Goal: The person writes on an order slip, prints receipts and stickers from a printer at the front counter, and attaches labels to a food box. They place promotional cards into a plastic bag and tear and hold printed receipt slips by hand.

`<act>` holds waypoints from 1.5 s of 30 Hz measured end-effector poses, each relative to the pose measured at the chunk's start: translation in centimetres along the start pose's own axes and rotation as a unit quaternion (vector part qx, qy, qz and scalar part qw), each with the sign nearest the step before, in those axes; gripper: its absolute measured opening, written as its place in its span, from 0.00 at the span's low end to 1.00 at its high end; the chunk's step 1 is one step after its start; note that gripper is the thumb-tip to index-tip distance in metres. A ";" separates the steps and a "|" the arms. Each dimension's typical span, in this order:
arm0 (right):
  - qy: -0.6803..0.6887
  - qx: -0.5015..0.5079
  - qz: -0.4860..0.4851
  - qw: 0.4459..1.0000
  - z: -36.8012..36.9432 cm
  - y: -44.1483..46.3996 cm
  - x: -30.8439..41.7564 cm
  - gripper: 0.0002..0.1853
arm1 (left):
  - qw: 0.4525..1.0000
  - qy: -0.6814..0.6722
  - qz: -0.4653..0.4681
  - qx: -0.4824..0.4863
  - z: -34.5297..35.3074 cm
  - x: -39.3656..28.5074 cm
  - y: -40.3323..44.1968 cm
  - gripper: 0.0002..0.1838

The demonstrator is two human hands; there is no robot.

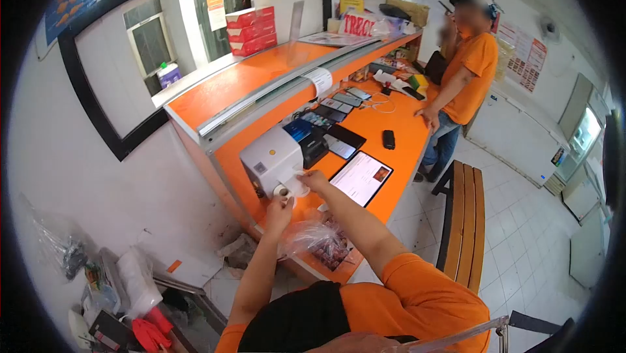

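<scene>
A white label printer (268, 159) sits at the near left of the orange counter. In front of it is a small white paper roll (282, 191) with a brown core. My left hand (280, 212) is closed at the roll's lower edge, its fingertips partly hidden. My right hand (315, 181) pinches the loose white paper (295, 185) between roll and printer. To the right of my hands lies a tablet (360, 179) with a lit screen. A clear plastic bag of small wrapped items (328, 249) rests at the counter's near end, under my right forearm.
Several phones (339, 147) and a black card terminal (315, 147) stand beyond the printer. A raised orange shelf (225, 92) runs along the counter's left side. A person (471, 73) in orange leans on the far end. A wooden bench (464, 226) stands at right.
</scene>
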State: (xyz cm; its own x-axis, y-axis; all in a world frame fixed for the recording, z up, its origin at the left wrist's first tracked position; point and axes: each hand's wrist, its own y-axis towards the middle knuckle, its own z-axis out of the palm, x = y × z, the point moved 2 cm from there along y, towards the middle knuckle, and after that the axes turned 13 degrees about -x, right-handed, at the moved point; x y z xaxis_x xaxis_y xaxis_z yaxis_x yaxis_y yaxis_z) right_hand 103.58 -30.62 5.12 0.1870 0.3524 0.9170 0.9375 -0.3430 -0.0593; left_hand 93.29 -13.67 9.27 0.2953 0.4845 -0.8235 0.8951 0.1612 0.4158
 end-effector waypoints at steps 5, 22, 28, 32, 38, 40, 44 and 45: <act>0.082 0.016 0.047 0.995 -0.2 -0.4 -0.6 0.15 | 0.992 -0.068 -0.104 0.010 2.1 4.3 2.2 0.19; -0.192 0.051 -0.515 0.834 -0.2 -3.4 6.2 0.10 | 0.919 -0.255 -0.290 0.080 3.2 3.7 4.4 0.08; -0.191 0.095 -0.536 0.817 0.4 -2.1 6.0 0.09 | 0.902 -0.259 -0.326 0.114 3.1 4.5 4.8 0.05; -0.135 -0.005 -0.464 0.875 0.0 -0.6 4.8 0.13 | 0.924 -0.213 -0.299 0.105 2.8 4.1 5.1 0.07; -0.072 0.000 -0.166 0.983 0.4 1.7 1.9 0.15 | 0.929 -0.207 -0.282 0.125 2.8 4.0 5.3 0.06; -0.112 0.044 -0.186 0.975 0.4 2.2 1.7 0.15 | 0.931 -0.187 -0.284 0.134 2.9 4.0 5.3 0.06; 0.023 0.086 -0.063 0.994 -0.1 1.8 1.6 0.16 | 0.929 -0.196 -0.284 0.134 2.8 4.2 5.5 0.07; 0.043 0.090 -0.043 0.994 0.0 1.8 1.5 0.16 | 0.928 -0.197 -0.286 0.132 2.7 4.0 5.6 0.07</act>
State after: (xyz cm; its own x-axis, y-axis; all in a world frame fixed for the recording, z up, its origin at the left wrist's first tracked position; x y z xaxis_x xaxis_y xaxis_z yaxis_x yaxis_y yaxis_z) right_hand 105.51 -30.72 6.36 0.0843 0.2947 0.9519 0.9879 -0.1496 -0.0412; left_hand 100.36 -13.16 7.20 -0.2013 0.0228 -0.9793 0.9783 0.0544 -0.1999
